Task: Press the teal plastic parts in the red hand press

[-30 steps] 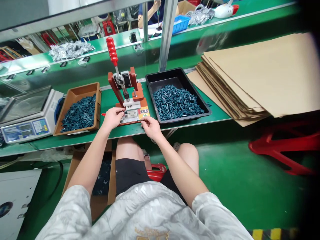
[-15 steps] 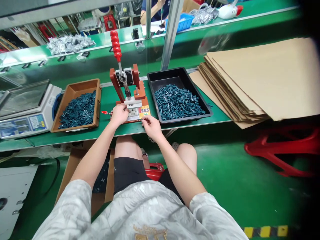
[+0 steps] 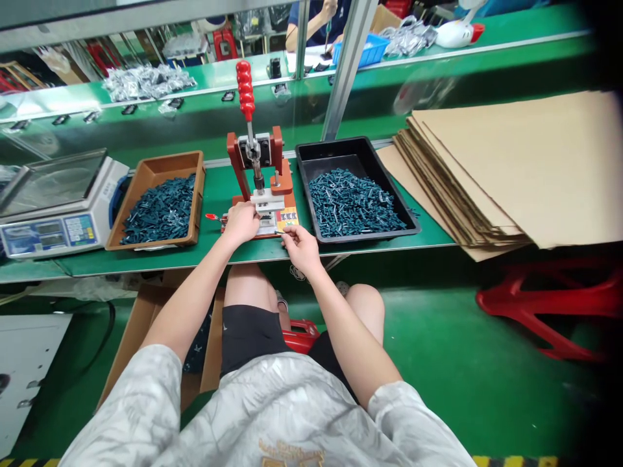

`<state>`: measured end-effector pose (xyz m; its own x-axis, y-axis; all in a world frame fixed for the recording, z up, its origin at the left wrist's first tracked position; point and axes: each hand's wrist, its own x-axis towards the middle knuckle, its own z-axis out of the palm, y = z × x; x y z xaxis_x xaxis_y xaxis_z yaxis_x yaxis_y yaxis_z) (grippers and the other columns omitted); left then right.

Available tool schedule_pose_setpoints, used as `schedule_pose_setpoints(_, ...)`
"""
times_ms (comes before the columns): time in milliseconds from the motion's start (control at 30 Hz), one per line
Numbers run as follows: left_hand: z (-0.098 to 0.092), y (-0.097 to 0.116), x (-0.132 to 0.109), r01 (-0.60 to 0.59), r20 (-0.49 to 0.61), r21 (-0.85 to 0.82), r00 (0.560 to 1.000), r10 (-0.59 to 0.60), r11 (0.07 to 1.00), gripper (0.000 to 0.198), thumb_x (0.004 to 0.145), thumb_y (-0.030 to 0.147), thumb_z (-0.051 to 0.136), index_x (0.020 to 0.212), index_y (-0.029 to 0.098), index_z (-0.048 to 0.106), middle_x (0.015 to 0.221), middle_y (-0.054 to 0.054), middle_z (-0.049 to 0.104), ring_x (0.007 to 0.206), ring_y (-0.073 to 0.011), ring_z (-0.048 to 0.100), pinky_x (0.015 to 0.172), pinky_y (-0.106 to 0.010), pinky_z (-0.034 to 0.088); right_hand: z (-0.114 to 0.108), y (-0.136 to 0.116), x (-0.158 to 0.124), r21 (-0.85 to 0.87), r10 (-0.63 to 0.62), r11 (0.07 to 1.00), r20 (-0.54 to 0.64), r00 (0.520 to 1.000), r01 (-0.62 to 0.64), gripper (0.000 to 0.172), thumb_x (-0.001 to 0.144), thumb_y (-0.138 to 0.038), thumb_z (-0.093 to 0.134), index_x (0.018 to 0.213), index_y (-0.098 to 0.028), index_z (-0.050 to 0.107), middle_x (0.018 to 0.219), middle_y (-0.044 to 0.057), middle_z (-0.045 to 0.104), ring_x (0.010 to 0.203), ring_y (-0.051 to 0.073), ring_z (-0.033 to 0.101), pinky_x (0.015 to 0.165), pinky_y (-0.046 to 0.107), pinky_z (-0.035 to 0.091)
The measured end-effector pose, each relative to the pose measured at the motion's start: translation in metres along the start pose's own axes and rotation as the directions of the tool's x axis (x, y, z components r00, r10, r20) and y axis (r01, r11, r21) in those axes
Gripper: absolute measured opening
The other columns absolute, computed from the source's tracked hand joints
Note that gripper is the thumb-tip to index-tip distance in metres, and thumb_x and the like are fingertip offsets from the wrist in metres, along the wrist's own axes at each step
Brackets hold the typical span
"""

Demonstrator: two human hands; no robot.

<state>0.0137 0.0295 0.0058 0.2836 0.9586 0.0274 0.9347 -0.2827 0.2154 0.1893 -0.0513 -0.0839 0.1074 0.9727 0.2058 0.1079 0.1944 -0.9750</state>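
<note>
A hand-lever press (image 3: 260,152) with a red ribbed handle stands on the green bench in front of me, a light metal fixture (image 3: 267,224) at its base. My left hand (image 3: 243,222) lies at the left of this fixture with its fingers curled in under the press head; whatever the fingertips hold is hidden. Close to the fixture's front right corner, my right hand (image 3: 300,248) pinches a small dark plastic part (image 3: 278,232) between thumb and forefinger. Right of the press, a black tray (image 3: 365,237) holds a heap of small dark teal parts. A brown tray (image 3: 198,206) at the left holds similar ones.
A digital scale (image 3: 53,220) stands at the far left. Stacked cardboard sheets (image 3: 525,162) overhang the bench edge at the right. Behind the press rise a metal post (image 3: 348,71) and another bench, where a co-worker's arm (image 3: 314,29) shows. A red stool (image 3: 535,311) is at lower right.
The whole view has shifted, so the bench items appear slightly farther right. Both hands stay at the fixture, and the right one still pinches the small part.
</note>
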Motion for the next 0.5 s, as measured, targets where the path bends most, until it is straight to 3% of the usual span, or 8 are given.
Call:
schedule_pose_setpoints(133, -0.004, -0.003, 0.005, -0.015, 0.091, -0.018, 0.996, 0.016, 1.000, 0.039, 0.092, 0.027, 0.054, 0.125, 0.018, 0.073, 0.130, -0.016, 0.070, 0.124, -0.0385, 0.061, 0.103, -0.046, 0.049, 0.000, -0.003, -0.001, -0.087, -0.058, 0.995, 0.005, 0.998, 0.058, 0.019, 0.093, -0.038, 0.056, 0.093, -0.021, 0.064, 0.086, 0.004, 0.068, 0.076, 0.020, 0.067, 0.077, 0.035, 0.058)
schedule_pose_setpoints(267, -0.003, -0.004, 0.002, 0.003, 0.027, -0.022, 1.000, -0.002, 1.000, 0.033, 0.090, 0.028, 0.058, 0.115, 0.018, 0.077, 0.120, -0.015, 0.074, 0.118, -0.0352, 0.065, 0.101, -0.042, 0.051, 0.002, -0.011, 0.006, -0.277, -0.221, 0.938, -0.007, 0.975, 0.211, 0.016, 0.096, -0.030, 0.051, 0.092, -0.021, 0.063, 0.092, 0.007, 0.066, 0.090, 0.023, 0.065, 0.088, 0.037, 0.055)
schedule_pose_setpoints(333, -0.003, -0.005, -0.001, -0.040, 0.003, -0.028, 0.999, 0.040, 0.999, 0.031, 0.090, 0.033, 0.058, 0.108, 0.018, 0.079, 0.116, -0.014, 0.075, 0.116, -0.0343, 0.066, 0.101, -0.042, 0.051, 0.003, -0.014, 0.015, -0.337, -0.294, 0.900, 0.004, 0.956, 0.278, 0.015, 0.096, -0.026, 0.049, 0.092, -0.021, 0.063, 0.094, 0.008, 0.065, 0.094, 0.023, 0.063, 0.090, 0.037, 0.053)
schedule_pose_setpoints(500, -0.007, -0.013, -0.003, -0.144, 0.090, -0.037, 0.985, 0.147, 0.989, 0.036, 0.079, 0.040, 0.071, 0.110, 0.021, 0.078, 0.121, -0.009, 0.074, 0.116, -0.0328, 0.066, 0.101, -0.039, 0.052, 0.008, -0.011, 0.048, -0.394, -0.364, 0.835, 0.129, 0.923, 0.384, 0.015, 0.094, -0.019, 0.053, 0.095, -0.019, 0.068, 0.100, 0.011, 0.065, 0.101, 0.026, 0.061, 0.096, 0.042, 0.051)
